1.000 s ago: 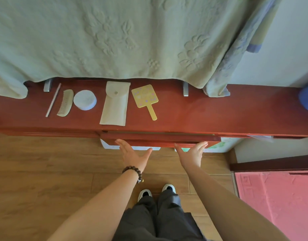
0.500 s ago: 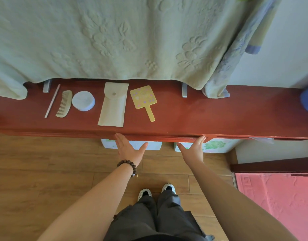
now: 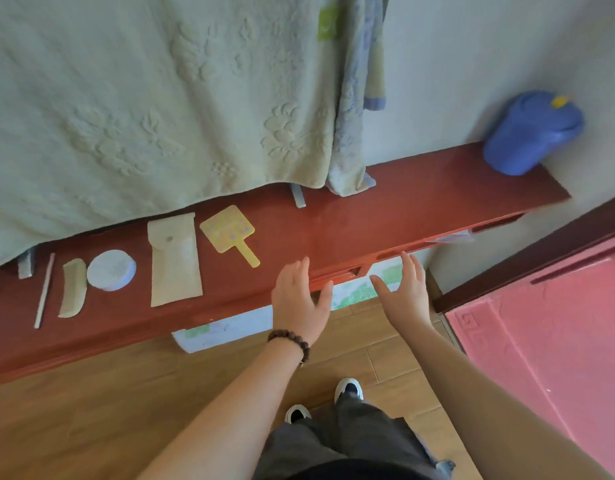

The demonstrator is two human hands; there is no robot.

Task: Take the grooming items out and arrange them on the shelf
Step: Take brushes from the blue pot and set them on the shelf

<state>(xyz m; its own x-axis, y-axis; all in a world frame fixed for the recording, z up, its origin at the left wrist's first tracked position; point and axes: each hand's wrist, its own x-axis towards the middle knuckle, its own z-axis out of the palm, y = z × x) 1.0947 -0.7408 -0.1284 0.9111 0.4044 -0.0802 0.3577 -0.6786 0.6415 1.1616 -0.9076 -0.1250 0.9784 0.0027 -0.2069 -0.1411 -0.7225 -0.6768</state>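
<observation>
On the red wooden shelf [image 3: 385, 209] lie, from left to right, a thin pale stick [image 3: 44, 291], a cream comb [image 3: 73, 288], a round pale-blue tin [image 3: 111, 270], a cream snap pouch [image 3: 174, 258] and a yellow hand mirror [image 3: 230, 232]. My left hand [image 3: 301, 301], with a bead bracelet at the wrist, hovers open over the shelf's front edge, right of the mirror's handle. My right hand [image 3: 401, 294] is open too, fingers straight, just in front of the closed drawer front [image 3: 337, 277]. Neither hand holds anything.
A pale green towel [image 3: 143, 98] and a blue-grey cloth [image 3: 354, 98] hang over the shelf's back. A blue lidded cup [image 3: 529, 133] stands at the shelf's right end. White boxes [image 3: 226, 329] sit on the wood floor under the shelf; a pink mat [image 3: 541, 327] lies right.
The drawer that both hands were pushing has gone fully in. Both hands have lifted off its front, the left now above the shelf edge. The view has swung and tilted right.
</observation>
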